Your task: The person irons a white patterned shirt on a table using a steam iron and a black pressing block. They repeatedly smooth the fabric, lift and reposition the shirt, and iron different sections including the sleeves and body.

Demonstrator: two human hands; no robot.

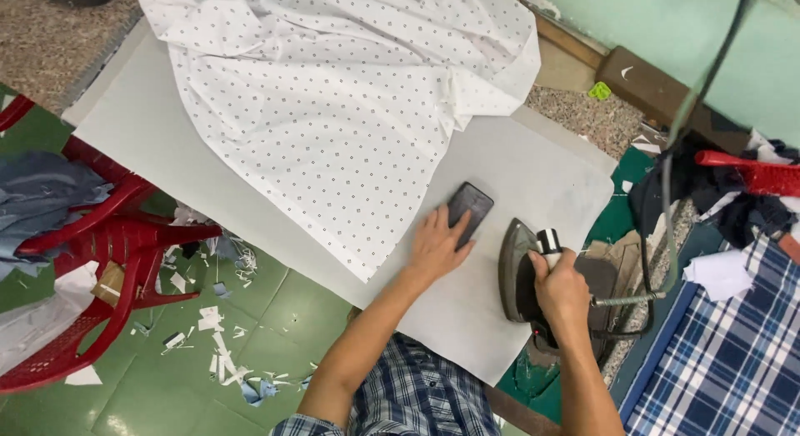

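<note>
Ironing board (500, 319) under a pale cover is your landmark, running from the far left toward you on the right. Your left hand (435, 246) lies flat on it near the middle, fingers spread, resting on the lower end of a dark phone (469, 209); it presses rather than grasps, so nothing is enclosed in that hand. The phone's long axis runs diagonally, from your fingertips up and away to the right.

Your right hand (560, 288) is wrapped tight around the handle of the iron (518, 269), which stands at the board's right end, its pointed nose aimed away from you. A cable (667, 194) rises from the iron's rear and loops off beyond the board's right edge.

White dotted shirt (350, 102) is spread over the board's far half, its nearest hem just left of your left hand and touching the phone's edge or nearly so; I cannot tell which. From the iron, the shirt lies up and to the left, past the phone, and your left hand is the nearer one to it.

Red plastic chairs (100, 253) stand off the board's left side, with paper scraps (217, 344) on the green floor below.
</note>
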